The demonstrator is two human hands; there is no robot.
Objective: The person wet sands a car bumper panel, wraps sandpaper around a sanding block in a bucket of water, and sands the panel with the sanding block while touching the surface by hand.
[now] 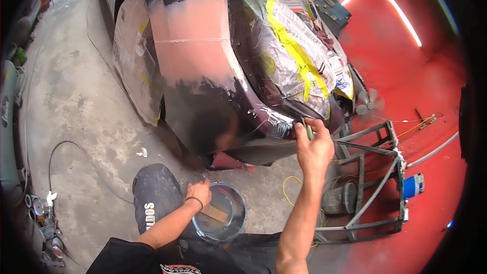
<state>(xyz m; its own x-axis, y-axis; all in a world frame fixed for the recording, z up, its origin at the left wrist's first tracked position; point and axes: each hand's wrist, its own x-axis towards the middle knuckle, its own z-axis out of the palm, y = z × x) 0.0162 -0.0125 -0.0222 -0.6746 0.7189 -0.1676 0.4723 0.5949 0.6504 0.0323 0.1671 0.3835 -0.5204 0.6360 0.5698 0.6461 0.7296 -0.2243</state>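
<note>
I have the right hand (315,144) pinched around a small, thin green pad (309,131), at the lower right corner of the dark, glossy car body (177,106). The pad sits at the white-smeared edge of the car body; I cannot tell whether it presses there. The left hand (199,193) is on the near side of the car body, fingers curled at the rim of a round, dark, open tub (245,208); I cannot tell whether it grips anything. A flat, tan, rectangular block (215,214) lies inside the tub, just beside that hand.

On the car body I see a broad, matte pink patch (195,40). Crumpled newspaper sheeting (317,63) with bright yellow tape (289,44) covers its right part, and a second newspaper cover (133,50) hangs at its left side. Right of the car body stands a grey metal frame (361,175), with a blue can (413,185) farther right. A thin yellow cable (284,186) curves over the grey concrete floor (96,116) near the car body.
</note>
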